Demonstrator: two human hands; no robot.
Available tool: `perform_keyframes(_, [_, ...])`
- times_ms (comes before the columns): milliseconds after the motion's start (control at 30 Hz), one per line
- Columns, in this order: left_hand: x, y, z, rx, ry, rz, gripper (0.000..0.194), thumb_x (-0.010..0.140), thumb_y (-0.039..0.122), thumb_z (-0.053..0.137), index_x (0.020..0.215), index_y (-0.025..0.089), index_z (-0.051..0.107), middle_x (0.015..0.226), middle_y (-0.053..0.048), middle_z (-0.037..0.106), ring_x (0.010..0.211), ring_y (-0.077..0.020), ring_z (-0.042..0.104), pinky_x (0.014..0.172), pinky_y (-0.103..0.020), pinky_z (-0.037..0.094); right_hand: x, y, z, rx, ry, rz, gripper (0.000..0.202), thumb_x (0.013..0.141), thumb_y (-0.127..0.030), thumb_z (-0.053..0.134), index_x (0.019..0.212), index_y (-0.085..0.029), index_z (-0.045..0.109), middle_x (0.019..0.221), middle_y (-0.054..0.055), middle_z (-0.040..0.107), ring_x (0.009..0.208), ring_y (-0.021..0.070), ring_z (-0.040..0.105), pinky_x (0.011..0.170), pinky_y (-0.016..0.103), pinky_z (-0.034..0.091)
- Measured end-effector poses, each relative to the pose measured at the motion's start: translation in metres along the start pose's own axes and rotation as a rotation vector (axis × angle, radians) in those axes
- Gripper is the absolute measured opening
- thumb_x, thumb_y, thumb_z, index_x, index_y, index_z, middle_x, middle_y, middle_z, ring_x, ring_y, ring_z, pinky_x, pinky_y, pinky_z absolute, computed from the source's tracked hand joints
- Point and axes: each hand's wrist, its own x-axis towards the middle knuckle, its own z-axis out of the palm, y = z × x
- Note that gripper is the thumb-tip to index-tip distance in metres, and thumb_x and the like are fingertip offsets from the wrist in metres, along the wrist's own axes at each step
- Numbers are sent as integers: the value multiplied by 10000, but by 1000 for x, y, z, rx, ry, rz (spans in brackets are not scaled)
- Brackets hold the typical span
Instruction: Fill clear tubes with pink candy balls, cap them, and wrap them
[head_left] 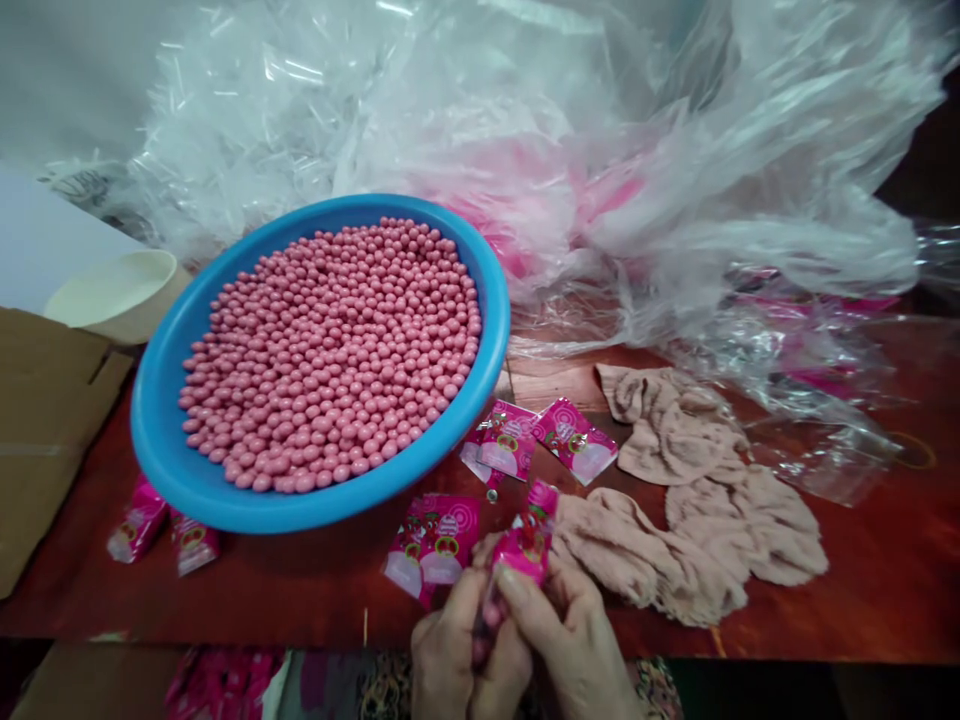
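Note:
Both hands are closed around one small pink printed packet (525, 548) at the table's front edge. Round pink candies show through its lower, see-through part. My left hand (454, 650) grips the packet's lower left side, and my right hand (574, 630) pinches it from the right, thumb on the front. Just left of the hands lie flat pink packets (435, 540); more flat packets (574, 440) are behind them. A blue basin (495, 300) full of pink candy balls (337, 350) stands to the left, tilted in view.
Crumpled beige cloth pieces (652, 550) lie right of the hands. Large clear plastic bags (637, 150) fill the back. At left are a cream bowl (120, 290), a cardboard box (45, 430) and filled pink packets (139, 520). More pink packets (221, 685) sit below the table edge.

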Motion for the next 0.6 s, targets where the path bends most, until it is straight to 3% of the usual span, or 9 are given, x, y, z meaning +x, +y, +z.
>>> perform_keyframes(100, [3, 1, 4, -76, -61, -7, 238, 749, 394, 604, 831, 179, 662, 520, 74, 342, 458, -97, 332, 475, -200, 334, -1, -1, -3, 65, -41, 7, 351, 550, -385, 834, 751, -146, 672, 606, -13, 628, 550, 91, 563, 544, 185, 476])
perform_keyframes(233, [5, -2, 2, -154, -106, -108, 277, 772, 385, 622, 947, 181, 688, 591, 30, 468, 500, -120, 435, 467, -206, 351, -2, -11, -9, 25, -100, 14, 274, 681, -387, 763, 797, -159, 663, 636, -13, 628, 475, 55, 513, 463, 152, 426])
perform_keyframes(333, [8, -3, -13, -224, -217, 37, 185, 701, 349, 706, 781, 183, 718, 591, 12, 517, 502, -122, 437, 476, -217, 352, -3, -18, -16, -63, -112, -82, 254, 724, -396, 728, 784, -159, 659, 656, 0, 635, 560, 83, 560, 552, 179, 471])
perform_keyframes(400, [12, 0, -25, -220, -189, 121, 135, 700, 323, 710, 713, 188, 715, 632, -6, 572, 546, -130, 481, 515, -216, 374, -4, -18, -21, -179, -127, -137, 276, 749, -427, 696, 788, -155, 666, 673, 14, 651, 596, 96, 571, 598, 196, 485])
perform_keyframes(467, [17, 5, -31, -216, -116, 162, 133, 686, 301, 726, 763, 193, 730, 744, -34, 645, 647, -163, 563, 583, -222, 423, -5, -14, -26, -314, -152, -144, 329, 757, -476, 668, 841, -157, 680, 675, 21, 658, 577, 105, 571, 574, 205, 488])
perform_keyframes(533, [20, 10, -29, -273, -96, 83, 207, 639, 308, 766, 806, 189, 737, 794, -44, 683, 649, -173, 589, 598, -238, 456, -8, -8, -30, -412, -97, -163, 418, 731, -514, 672, 973, -173, 679, 785, 45, 690, 628, 139, 619, 609, 242, 520])
perform_keyframes(600, [22, 12, -22, -416, -111, -81, 240, 635, 345, 775, 797, 174, 730, 692, -26, 683, 551, -144, 565, 566, -242, 467, -10, -2, -32, -484, -26, -222, 491, 681, -533, 702, 1040, -198, 670, 891, 58, 699, 715, 178, 652, 675, 276, 543])
